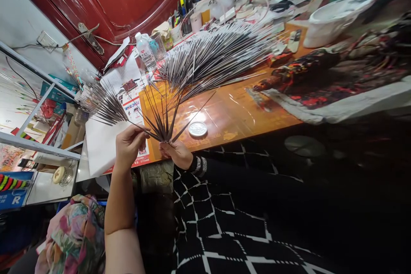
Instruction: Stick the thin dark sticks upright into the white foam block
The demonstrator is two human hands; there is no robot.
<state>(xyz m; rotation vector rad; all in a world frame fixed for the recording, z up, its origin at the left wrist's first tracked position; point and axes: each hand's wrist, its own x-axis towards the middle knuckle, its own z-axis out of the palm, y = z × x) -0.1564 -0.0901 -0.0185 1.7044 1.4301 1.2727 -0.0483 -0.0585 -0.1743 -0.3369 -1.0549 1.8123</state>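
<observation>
My right hand (pixel 180 154) is closed round the lower ends of a fanned bunch of thin, dark tapered sticks (pixel 164 124), above the table's front edge. With finger and thumb together, my left hand (pixel 128 143) grips one of these sticks (pixel 149 132) at the left side of the fan. A small round white lid or dish (pixel 198 129) lies on the table right of the bunch. Behind it spreads a large pile of similar grey sticks (pixel 208 58). Another dark bundle (pixel 104 102) rests left of my hands, over white sheets.
The orange-brown tabletop (pixel 237 109) bears a plastic bottle (pixel 145 51), cups of pens and brushes, and a white tub (pixel 334 19). At right lies a stained, dark-red cloth or mat (pixel 321 85). A metal-framed shelf (pixel 41 145) stands left; a red door (pixel 128 0) is behind.
</observation>
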